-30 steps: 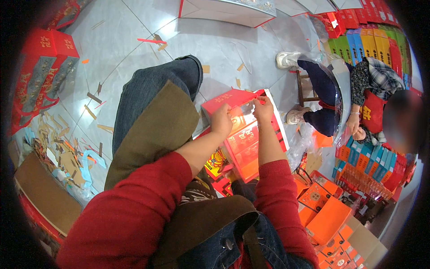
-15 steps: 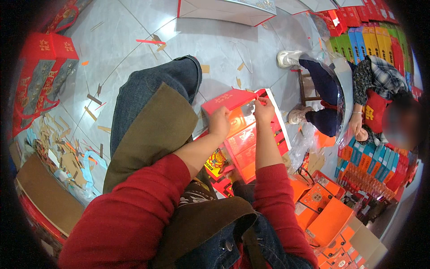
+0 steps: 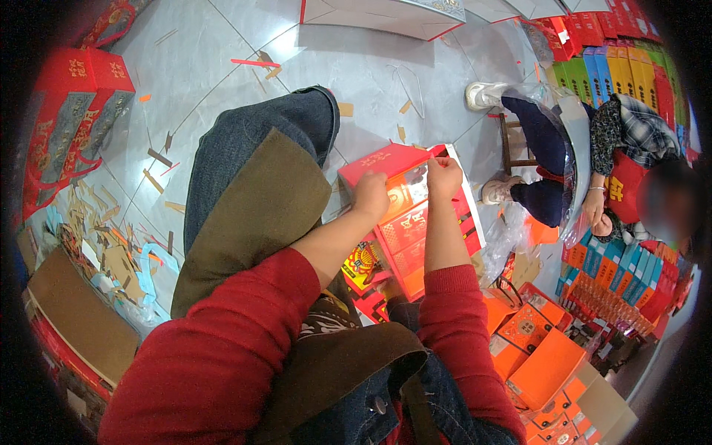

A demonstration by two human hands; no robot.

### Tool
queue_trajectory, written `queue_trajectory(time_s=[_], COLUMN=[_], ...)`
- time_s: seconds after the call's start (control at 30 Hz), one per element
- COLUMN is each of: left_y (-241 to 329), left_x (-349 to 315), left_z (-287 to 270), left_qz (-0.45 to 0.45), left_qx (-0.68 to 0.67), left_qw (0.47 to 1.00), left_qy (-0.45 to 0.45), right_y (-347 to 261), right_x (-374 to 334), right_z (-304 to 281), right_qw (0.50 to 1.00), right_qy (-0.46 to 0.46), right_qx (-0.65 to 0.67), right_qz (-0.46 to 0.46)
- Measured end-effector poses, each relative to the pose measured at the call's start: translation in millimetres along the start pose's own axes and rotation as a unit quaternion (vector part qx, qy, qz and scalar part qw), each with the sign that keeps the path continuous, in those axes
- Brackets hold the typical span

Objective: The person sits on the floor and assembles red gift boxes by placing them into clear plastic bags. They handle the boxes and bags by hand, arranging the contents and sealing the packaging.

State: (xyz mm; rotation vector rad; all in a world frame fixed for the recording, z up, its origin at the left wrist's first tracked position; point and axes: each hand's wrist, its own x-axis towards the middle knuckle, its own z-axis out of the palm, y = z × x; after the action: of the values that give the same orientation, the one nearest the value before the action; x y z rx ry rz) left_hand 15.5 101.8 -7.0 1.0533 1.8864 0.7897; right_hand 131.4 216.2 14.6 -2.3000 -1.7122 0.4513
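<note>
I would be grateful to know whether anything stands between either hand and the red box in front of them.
Nothing visible does: the left hand is at the left side of the red box, and the right hand is at its upper right corner. What lies beneath each hand is hidden.

Left hand (image 3: 372,194) plus right hand (image 3: 444,178): two bare hands. Red gift box (image 3: 382,159) between them: one. Brown apron (image 3: 259,185): one. Co-worker (image 3: 630,126): one; white shoes (image 3: 485,95) on that person, two; wooden stool (image 3: 512,141), one. Red gift bags (image 3: 65,74), left side: at least three. White cartons (image 3: 382,30), top edge: at least four, cut off. Orange boxes (image 3: 547,368): six-plus, overlapping, exact count unclear. Teal-and-orange boxes (image 3: 612,261): four or more. Red strip (image 3: 254,62) on floor: one. Cardboard scraps (image 3: 119,267): dozens, uncountable.
</note>
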Motion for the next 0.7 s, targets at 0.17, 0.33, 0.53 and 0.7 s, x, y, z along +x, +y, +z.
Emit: queue_trajectory(time_s=[0.17,0.33,0.53,0.7], left_y=[2.7,1.1,18.0,18.0], left_x=[1.8,2.9,-22.0,-19.5], left_z=[-1.0,-3.5,-34.4,-32.1], left_qz=[-0.052,0.011,0.078,0.045], left_qx=[-0.031,0.051,0.090,0.103], left_qw=[0.998,0.998,0.992,0.993], left_qy=[0.005,0.030,-0.041,0.018], right_y=[-8.5,20.6,28.2,15.1], right_x=[-1.1,14.4,18.7,4.1], right_z=[-2.2,16.7,23.4,15.3], right_qw=[1.000,0.998,0.997,0.990], right_qy=[-0.017,-0.020,-0.031,-0.038], right_qx=[-0.018,0.050,0.066,0.125], right_qz=[0.000,0.019,0.034,0.047])
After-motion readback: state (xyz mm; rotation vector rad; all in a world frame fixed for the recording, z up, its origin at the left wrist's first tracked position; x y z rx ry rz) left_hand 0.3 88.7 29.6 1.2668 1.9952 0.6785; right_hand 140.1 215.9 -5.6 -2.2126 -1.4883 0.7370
